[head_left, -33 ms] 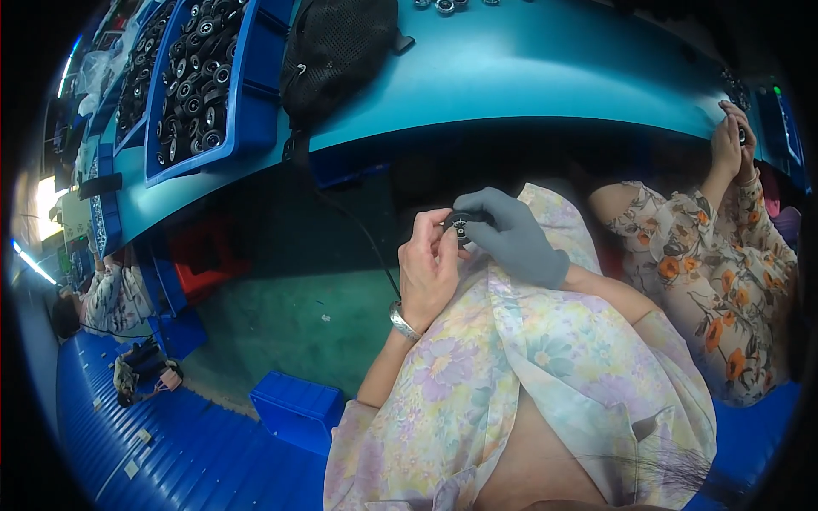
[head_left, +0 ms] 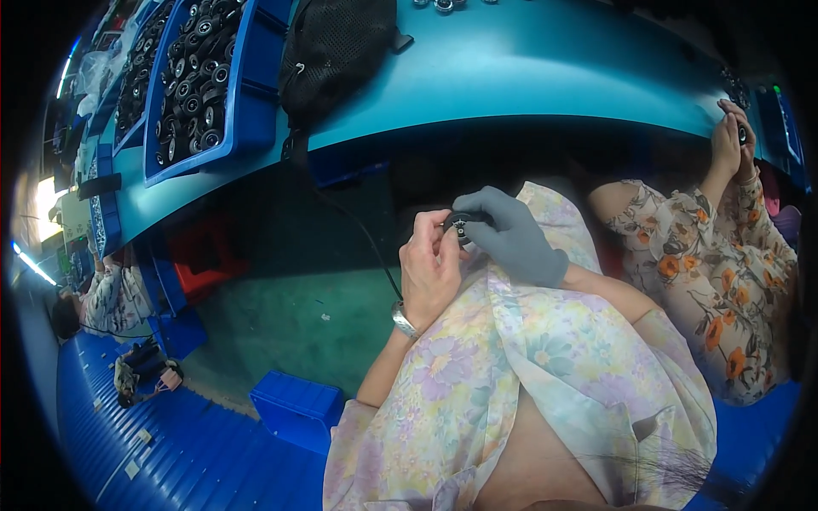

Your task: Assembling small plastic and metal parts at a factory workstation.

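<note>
A small black toy wheel with a silvery spoked hub [head_left: 461, 228] is held between my two hands, just above my lap. My bare left hand [head_left: 429, 266] pinches its left edge with fingertips and thumb; a silver band circles that wrist. From the right, my right hand [head_left: 509, 236], in a grey glove, curls its fingers over the wheel's top and right side. The gloved fingers hide part of the rim. Below both hands spreads the floral cloth of my clothing [head_left: 443, 362].
A turquoise table [head_left: 511, 81] curves across the front, with a black mesh bag [head_left: 336, 64] on it. Blue bins [head_left: 223, 153] full of similar wheels stand at left. A co-worker's hands [head_left: 733, 145] hold a dark wheel at right. A blue crate [head_left: 294, 404] sits on the floor.
</note>
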`<state>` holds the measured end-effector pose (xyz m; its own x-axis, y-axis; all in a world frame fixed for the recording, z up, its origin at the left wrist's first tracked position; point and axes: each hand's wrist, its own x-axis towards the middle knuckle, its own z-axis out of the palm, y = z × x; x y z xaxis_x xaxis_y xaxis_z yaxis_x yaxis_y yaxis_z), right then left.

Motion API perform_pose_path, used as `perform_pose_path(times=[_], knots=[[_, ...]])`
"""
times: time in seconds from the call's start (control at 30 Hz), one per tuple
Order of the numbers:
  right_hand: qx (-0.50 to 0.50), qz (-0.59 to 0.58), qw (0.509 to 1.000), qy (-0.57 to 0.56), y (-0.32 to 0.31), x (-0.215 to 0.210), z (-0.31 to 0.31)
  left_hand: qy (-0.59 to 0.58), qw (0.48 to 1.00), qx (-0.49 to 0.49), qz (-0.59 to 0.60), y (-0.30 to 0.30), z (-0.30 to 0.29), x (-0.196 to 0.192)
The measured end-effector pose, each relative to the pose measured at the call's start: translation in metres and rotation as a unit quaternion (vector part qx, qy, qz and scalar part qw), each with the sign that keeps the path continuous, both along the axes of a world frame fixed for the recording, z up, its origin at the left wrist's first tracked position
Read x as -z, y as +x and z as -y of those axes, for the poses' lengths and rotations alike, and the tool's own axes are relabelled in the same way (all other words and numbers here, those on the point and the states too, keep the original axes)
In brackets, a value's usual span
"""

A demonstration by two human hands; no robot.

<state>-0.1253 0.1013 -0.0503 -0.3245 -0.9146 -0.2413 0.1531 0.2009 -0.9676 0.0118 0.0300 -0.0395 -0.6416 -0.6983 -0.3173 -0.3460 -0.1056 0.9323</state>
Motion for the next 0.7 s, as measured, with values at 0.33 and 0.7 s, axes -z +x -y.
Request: perform_pose_path(times=[0.33,0.7], knots=[[-0.027,-0.089,0.996,-0.007,-0.002,0.018,-0.007,0.115,0.990,-0.070,-0.046,-0.001,-0.010,0.014],[-0.128,-0.141,0.977,-0.098,-0.022,0.001,-0.007,0.460,0.862,-0.016,-0.210,0.010,0.009,0.012]])
